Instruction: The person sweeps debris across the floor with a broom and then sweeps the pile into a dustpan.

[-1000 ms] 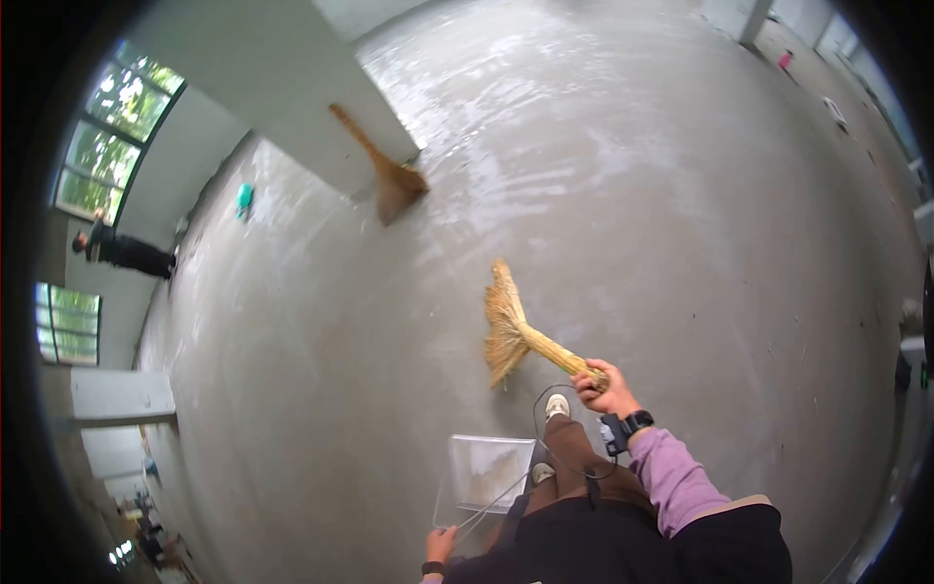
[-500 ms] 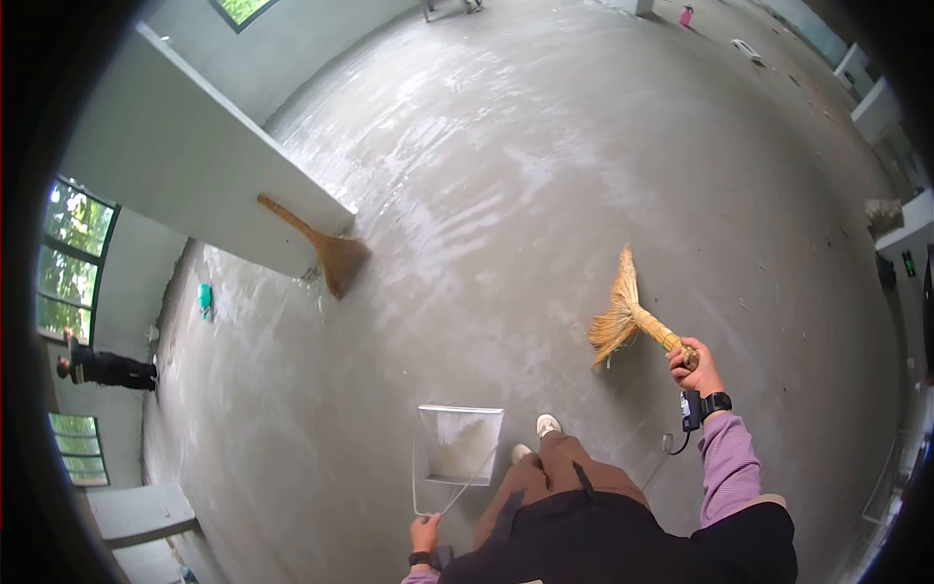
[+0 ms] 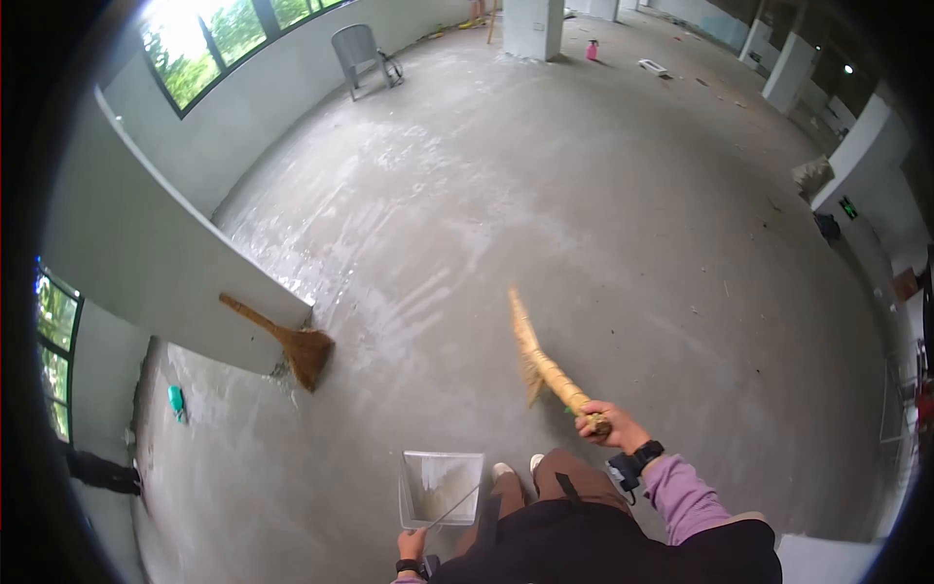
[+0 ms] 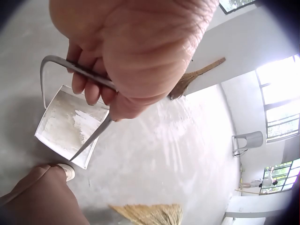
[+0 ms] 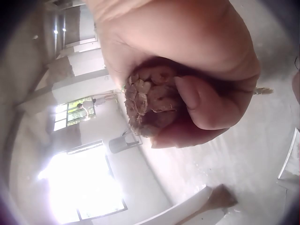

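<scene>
In the head view, my right hand (image 3: 615,426) grips a straw broom (image 3: 553,375) near the butt of its bound handle, and the bristles point ahead over the floor. The cut end of the broom handle (image 5: 145,101) pokes out of the curled fingers in the right wrist view. Low at the left, my left hand (image 3: 411,545) holds a dustpan (image 3: 444,456) by its long bent handle. Seen from the left wrist, the fingers curl round the grey handle (image 4: 58,60), and the pan (image 4: 65,122) hangs below with its pale, dusty inside showing.
A second broom (image 3: 304,355) leans on a pillar (image 3: 175,263) at the left. A green bottle (image 3: 176,401) stands beyond it. Farther off are a grey chair (image 3: 355,54), a pink spray bottle (image 3: 592,49) and a white tray-like thing (image 3: 652,67). My shoes (image 3: 503,469) are beside the dustpan.
My right hand swung the broom out to the right, then back left, and the broom now shows nearly edge-on. The dustpan stays in my left hand. The head view has turned right and up.
</scene>
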The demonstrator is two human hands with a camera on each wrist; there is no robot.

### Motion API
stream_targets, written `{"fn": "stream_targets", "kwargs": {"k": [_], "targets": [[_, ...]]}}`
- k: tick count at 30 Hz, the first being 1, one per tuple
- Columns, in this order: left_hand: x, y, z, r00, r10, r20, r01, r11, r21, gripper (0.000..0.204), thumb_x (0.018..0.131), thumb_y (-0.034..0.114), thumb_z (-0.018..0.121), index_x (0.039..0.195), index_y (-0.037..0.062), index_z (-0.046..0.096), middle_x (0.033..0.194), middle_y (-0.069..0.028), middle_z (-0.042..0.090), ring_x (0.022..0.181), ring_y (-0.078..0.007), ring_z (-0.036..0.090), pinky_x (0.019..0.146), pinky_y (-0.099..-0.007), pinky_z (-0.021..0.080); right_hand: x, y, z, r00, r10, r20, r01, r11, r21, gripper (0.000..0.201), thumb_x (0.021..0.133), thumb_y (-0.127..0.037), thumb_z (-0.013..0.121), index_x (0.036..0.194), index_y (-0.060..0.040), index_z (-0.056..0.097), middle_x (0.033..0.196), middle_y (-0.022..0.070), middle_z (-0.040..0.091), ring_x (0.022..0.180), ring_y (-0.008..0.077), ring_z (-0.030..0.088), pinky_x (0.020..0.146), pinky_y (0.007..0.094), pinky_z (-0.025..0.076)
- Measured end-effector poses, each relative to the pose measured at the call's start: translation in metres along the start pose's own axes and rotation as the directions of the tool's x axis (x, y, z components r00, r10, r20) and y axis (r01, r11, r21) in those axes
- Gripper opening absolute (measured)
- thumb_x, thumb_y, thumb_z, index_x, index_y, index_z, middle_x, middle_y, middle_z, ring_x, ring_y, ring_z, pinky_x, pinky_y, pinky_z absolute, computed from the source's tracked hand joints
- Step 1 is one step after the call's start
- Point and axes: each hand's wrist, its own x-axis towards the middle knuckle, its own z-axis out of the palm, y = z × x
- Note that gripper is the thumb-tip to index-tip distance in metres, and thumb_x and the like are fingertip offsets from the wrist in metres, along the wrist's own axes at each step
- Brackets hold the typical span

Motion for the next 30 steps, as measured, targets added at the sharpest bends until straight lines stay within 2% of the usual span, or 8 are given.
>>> {"fn": "stream_targets", "kwargs": {"k": [5, 9, 11, 16, 19, 20, 28, 30], "targets": [[0.024, 0.008, -0.005, 0.998, 0.009, 0.069, -0.015, 0.997, 0.08, 0.024, 0.071, 0.022, 0.062, 0.067, -0.0018, 0.063, 0.061, -0.0064, 0.061, 0.056, -0.0138, 0.057, 0.055, -0.0268, 0.044, 0.083, 0.018, 0.033, 0.984, 0.115, 0.135, -0.105, 0.991, -0.079, 0.017, 0.08, -0.012, 0.055, 0.09, -0.0069, 0.041, 0.062, 0.0024, 0.052, 0.046, 0.0096, 0.05, 0.037, 0.0197, 0.038], [0.046, 0.014, 0.008, 0.99, -0.095, 0.105, 0.097, 0.995, -0.011, 0.023, 0.07, 0.021, 0.064, 0.067, -0.0017, 0.063, 0.061, -0.0062, 0.061, 0.055, -0.0135, 0.057, 0.053, -0.0265, 0.044, 0.121, 0.0, 0.091, 0.958, 0.187, 0.217, -0.181, 0.982, -0.049, 0.016, 0.08, -0.018, 0.055, 0.083, -0.0071, 0.044, 0.062, -0.0002, 0.052, 0.046, 0.0086, 0.051, 0.035, 0.018, 0.037], [0.057, 0.028, 0.018, 0.982, -0.149, 0.119, 0.151, 0.988, -0.007, 0.023, 0.07, 0.021, 0.064, 0.067, -0.0017, 0.063, 0.061, -0.0061, 0.061, 0.055, -0.0134, 0.057, 0.053, -0.0265, 0.044, 0.179, -0.01, 0.076, 0.945, 0.232, 0.231, -0.237, 0.971, -0.007, 0.017, 0.079, -0.021, 0.055, 0.081, -0.0078, 0.045, 0.062, -0.0001, 0.052, 0.046, 0.0084, 0.052, 0.034, 0.0169, 0.034], [0.066, 0.062, 0.034, 0.971, -0.201, 0.128, 0.2, 0.98, 0.014, 0.024, 0.069, 0.022, 0.065, 0.068, -0.0018, 0.063, 0.062, -0.006, 0.061, 0.055, -0.0131, 0.057, 0.053, -0.0263, 0.044, 0.204, -0.077, 0.062, 0.954, 0.227, 0.198, -0.233, 0.973, 0.004, 0.018, 0.077, -0.024, 0.056, 0.079, -0.0088, 0.045, 0.061, -0.0013, 0.052, 0.047, 0.0071, 0.051, 0.034, 0.0198, 0.025], [0.072, 0.098, 0.045, 0.979, -0.178, 0.102, 0.172, 0.983, 0.059, 0.024, 0.069, 0.022, 0.066, 0.068, -0.0018, 0.063, 0.062, -0.006, 0.061, 0.055, -0.013, 0.057, 0.052, -0.0263, 0.044, 0.183, -0.137, 0.022, 0.975, 0.119, 0.187, -0.159, 0.963, 0.217, 0.029, 0.077, -0.021, 0.058, 0.093, 0.0003, 0.045, 0.068, 0.0019, 0.051, 0.047, 0.0076, 0.048, 0.035, 0.0188, 0.029], [0.071, 0.113, 0.051, 0.983, -0.164, 0.084, 0.156, 0.983, 0.095, 0.025, 0.068, 0.023, 0.066, 0.068, -0.0018, 0.063, 0.062, -0.0059, 0.061, 0.056, -0.0129, 0.057, 0.052, -0.0263, 0.044, 0.168, -0.164, 0.012, 0.973, 0.183, 0.144, -0.224, 0.904, 0.365, 0.034, 0.077, -0.02, 0.058, 0.098, 0.0029, 0.042, 0.069, 0.0021, 0.049, 0.048, 0.0071, 0.047, 0.035, 0.0179, 0.027], [0.059, 0.302, 0.093, 0.995, -0.045, 0.089, 0.025, 0.976, 0.215, 0.034, 0.066, 0.027, 0.062, 0.068, -0.0065, 0.061, 0.059, -0.012, 0.06, 0.058, -0.0158, 0.056, 0.056, -0.03, 0.043, 0.049, -0.326, -0.092, 0.998, -0.032, 0.056, -0.005, 0.825, 0.566, 0.042, 0.078, -0.022, 0.053, 0.1, 0.0091, 0.036, 0.067, -0.0005, 0.045, 0.048, 0.007, 0.04, 0.036, 0.0191, 0.025], [0.082, 0.313, 0.099, 0.993, -0.01, 0.117, -0.013, 0.982, 0.187, 0.033, 0.068, 0.027, 0.062, 0.069, -0.0061, 0.062, 0.061, -0.0105, 0.061, 0.059, -0.015, 0.056, 0.057, -0.029, 0.043, 0.022, -0.363, -0.117, 0.994, -0.106, -0.011, 0.092, 0.794, 0.601, 0.045, 0.077, -0.023, 0.054, 0.101, 0.01, 0.037, 0.066, -0.0005, 0.046, 0.046, 0.0072, 0.04, 0.035, 0.019, 0.024]]}}
